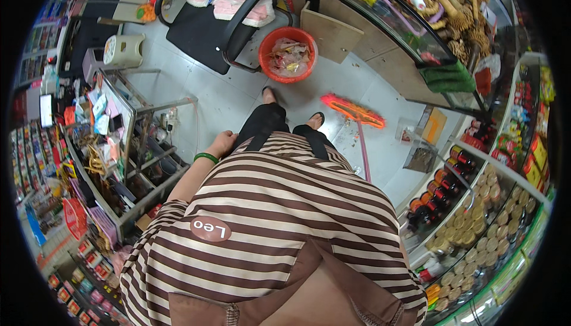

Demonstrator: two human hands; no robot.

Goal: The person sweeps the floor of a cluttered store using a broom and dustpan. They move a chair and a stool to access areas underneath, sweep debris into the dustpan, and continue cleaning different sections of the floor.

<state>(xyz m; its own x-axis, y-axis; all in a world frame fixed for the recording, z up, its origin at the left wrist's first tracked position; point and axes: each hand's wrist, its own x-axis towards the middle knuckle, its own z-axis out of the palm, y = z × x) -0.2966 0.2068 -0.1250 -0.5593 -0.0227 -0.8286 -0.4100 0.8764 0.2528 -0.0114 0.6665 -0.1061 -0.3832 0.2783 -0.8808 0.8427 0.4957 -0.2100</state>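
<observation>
My left hand (pixel 223 142) hangs beside my left thigh, near the black trousers (pixel 264 123). A green bangle (pixel 206 158) circles that wrist. The fingers look loosely curled, and whatever lies inside them is hidden. My right hand is out of view behind my striped shirt (pixel 276 196). On the tiled floor (pixel 214 89), ahead and to the right of my feet, lies the orange and pink head of a broom (pixel 354 111). Its pink handle (pixel 364 156) runs back towards my right side and disappears behind the shirt. Small scraps of debris (pixel 355 137) are scattered around the broom head.
Ahead stand a red bin (pixel 287 76) with plastic waste and a black armchair (pixel 196 36) bearing a pink cloth. A cluttered metal-framed counter (pixel 134 103) is on the left. At the right are a glass display case (pixel 383 18) and shelves with dark bottles (pixel 441 183) and jars (pixel 468 214).
</observation>
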